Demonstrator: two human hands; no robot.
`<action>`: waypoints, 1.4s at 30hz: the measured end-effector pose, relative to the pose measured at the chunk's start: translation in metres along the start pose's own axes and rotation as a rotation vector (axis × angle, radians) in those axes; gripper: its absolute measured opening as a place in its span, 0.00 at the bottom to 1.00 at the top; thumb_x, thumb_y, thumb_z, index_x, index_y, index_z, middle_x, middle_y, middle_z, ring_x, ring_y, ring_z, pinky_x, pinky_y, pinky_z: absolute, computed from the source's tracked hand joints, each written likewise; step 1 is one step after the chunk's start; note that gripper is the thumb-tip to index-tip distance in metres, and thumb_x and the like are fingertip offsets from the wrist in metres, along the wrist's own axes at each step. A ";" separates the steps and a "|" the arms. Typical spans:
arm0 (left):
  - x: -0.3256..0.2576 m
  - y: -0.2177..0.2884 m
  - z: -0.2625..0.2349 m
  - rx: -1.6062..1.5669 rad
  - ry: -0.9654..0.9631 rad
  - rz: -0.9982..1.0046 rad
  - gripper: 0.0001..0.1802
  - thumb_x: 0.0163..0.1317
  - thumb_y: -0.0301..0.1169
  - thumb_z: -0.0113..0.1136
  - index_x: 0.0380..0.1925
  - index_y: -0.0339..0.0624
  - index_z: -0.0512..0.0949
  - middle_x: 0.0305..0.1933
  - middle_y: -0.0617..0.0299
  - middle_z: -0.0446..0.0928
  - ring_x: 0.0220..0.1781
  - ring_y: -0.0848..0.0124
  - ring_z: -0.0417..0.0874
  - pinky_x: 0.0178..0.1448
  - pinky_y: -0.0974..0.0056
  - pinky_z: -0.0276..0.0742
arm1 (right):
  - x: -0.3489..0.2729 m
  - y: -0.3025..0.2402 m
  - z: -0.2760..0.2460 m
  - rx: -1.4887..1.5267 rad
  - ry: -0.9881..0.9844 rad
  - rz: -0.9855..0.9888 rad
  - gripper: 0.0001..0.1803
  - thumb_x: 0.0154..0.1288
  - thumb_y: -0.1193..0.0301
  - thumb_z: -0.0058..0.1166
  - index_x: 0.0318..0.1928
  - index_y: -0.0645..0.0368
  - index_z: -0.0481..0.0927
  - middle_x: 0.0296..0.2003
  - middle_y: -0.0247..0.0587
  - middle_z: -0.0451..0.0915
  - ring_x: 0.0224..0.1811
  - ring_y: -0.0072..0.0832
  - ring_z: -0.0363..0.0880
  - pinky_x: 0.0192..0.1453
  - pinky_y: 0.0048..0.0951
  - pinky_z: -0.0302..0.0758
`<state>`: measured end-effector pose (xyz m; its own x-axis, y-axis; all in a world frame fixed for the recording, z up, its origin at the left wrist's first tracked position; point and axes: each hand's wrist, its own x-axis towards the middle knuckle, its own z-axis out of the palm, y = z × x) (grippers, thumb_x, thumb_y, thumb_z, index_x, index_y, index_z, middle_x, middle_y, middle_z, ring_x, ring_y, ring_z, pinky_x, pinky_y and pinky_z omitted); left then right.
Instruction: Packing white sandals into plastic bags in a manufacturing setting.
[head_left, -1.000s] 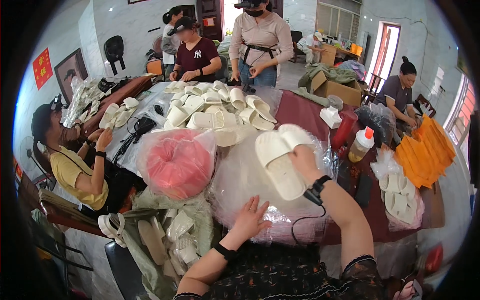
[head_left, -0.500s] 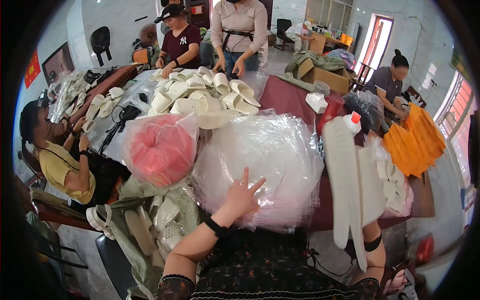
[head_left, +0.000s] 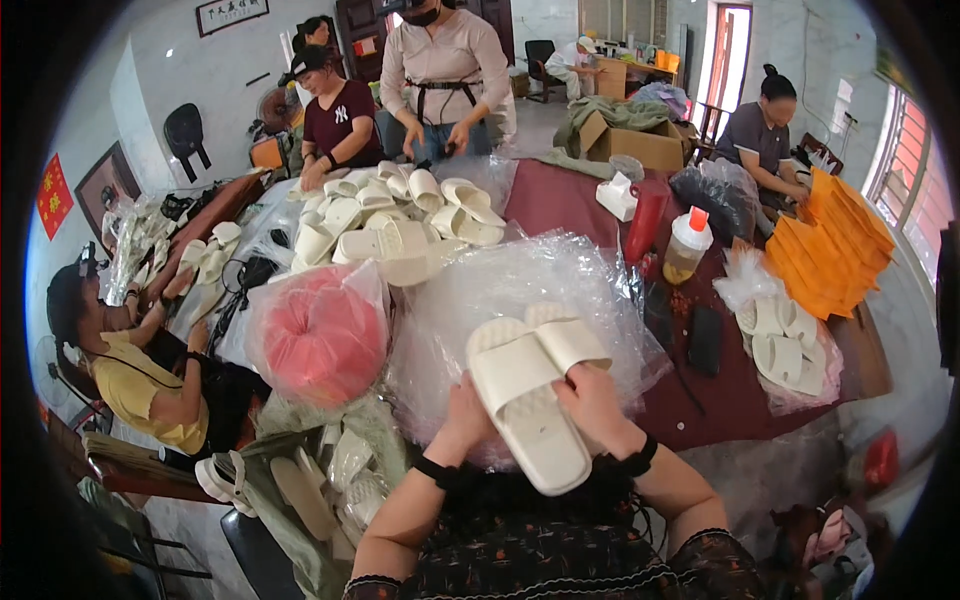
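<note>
A pair of cream slide slippers is held in front of me, above a stack of clear plastic bags. The two slippers overlap, toes pointing away, with the nearer one on top and its insole facing up. My left hand grips the left edge of the nearer slipper, its fingers partly hidden behind it. My right hand closes on the pair from the right, fingertips by the nearer slipper's strap. Beyond the bags lies a heap of similar slippers. A pink bundle in a clear bag sits at their left.
An open sack of slippers stands at lower left. Bagged slippers, a bottle with a red cap, a black phone-like object and orange bags lie at right. Several co-workers work around the table.
The slippers, raised at the right in my right hand, have come to the middle over the bags and turned insole up. My left hand has left the bags and taken hold of them.
</note>
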<state>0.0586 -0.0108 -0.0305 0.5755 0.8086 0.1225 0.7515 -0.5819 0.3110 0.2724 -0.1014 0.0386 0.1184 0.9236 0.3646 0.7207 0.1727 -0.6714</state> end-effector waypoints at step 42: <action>-0.014 0.068 -0.084 -0.288 0.267 0.482 0.21 0.58 0.24 0.60 0.53 0.50 0.83 0.38 0.61 0.75 0.43 0.59 0.78 0.44 0.58 0.79 | -0.024 0.009 -0.013 -0.087 -0.076 -0.109 0.13 0.62 0.67 0.60 0.28 0.66 0.77 0.28 0.55 0.79 0.32 0.53 0.79 0.36 0.49 0.74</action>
<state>0.0745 -0.0543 0.0685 0.6997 0.4763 0.5324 0.2884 -0.8702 0.3994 0.2852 -0.1267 0.0319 -0.0136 0.9248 0.3802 0.7833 0.2462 -0.5708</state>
